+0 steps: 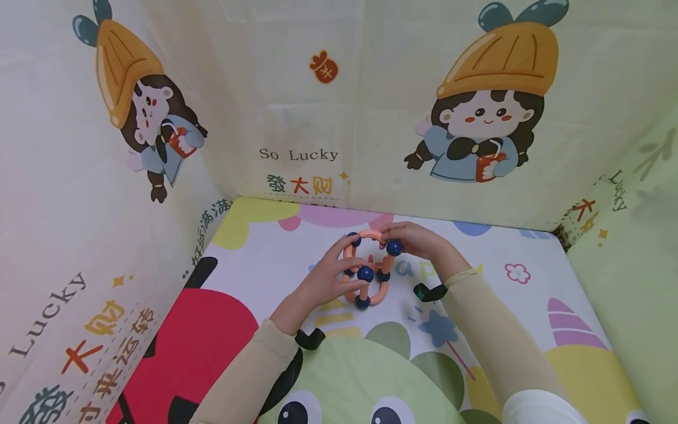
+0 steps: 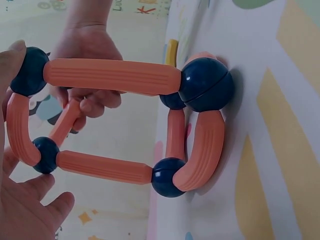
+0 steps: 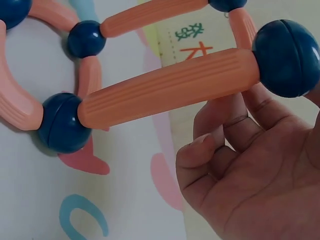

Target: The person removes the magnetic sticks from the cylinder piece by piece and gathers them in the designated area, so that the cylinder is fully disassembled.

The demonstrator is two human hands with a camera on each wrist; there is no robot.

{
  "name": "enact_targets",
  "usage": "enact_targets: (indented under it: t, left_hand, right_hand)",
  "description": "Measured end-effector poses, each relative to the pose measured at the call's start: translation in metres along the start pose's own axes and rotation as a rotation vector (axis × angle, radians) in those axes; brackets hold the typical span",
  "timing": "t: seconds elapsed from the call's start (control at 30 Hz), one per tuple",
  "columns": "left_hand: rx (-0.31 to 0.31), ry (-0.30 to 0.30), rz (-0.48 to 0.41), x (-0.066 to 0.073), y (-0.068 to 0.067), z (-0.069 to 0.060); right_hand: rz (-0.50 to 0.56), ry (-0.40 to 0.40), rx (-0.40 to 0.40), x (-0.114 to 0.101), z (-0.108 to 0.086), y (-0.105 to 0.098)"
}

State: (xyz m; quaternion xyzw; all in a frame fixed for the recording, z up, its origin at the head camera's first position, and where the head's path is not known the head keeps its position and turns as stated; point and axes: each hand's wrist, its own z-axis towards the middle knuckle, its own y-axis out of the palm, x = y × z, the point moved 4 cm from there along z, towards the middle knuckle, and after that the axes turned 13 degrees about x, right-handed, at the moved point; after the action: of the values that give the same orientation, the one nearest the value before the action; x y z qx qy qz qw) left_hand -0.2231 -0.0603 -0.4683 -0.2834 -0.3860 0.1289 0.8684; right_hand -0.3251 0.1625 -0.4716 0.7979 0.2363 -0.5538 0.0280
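Note:
A frame of orange rods [image 2: 112,75] and dark blue balls [image 2: 207,84] stands on the printed mat, its upper part between both hands. From the left side, the left hand [image 1: 323,281] holds its upper balls, with fingers spread across the top; the left wrist view shows a fingertip on one ball [image 2: 29,71]. The right hand [image 1: 418,240] is at the upper right, beside a ball [image 1: 394,247]. Its curled fingers [image 2: 95,105] pinch an orange rod [image 2: 64,125] in the left wrist view. A straight rod [image 3: 170,87] partly hides those fingers in the right wrist view.
The mat [image 1: 265,259] carries colourful cartoon prints. Pale printed cloth walls [image 1: 371,118] rise behind it and at both sides. Black straps or mounts [image 1: 430,292] sit at the wrists. A yellow piece [image 2: 171,52] shows behind the frame in the left wrist view.

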Motion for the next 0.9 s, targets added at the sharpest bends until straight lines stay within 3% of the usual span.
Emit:
enact_targets:
  t: [0.53,0.7,0.9]
  left_hand:
    - [-0.034,-0.045,-0.009,0.001,-0.001,0.000]
    - [-0.034,-0.036,-0.014,0.002,-0.001,0.000]
    - [-0.018,-0.010,-0.004,0.002,0.000,0.000]
  right_hand:
    - [0.120,-0.014,-0.037,0.014,0.007,0.005]
    - [0.098,-0.025,-0.025,0.015,0.007,0.009]
    - [0.019,-0.027,0.057,0.016,0.007,0.002]
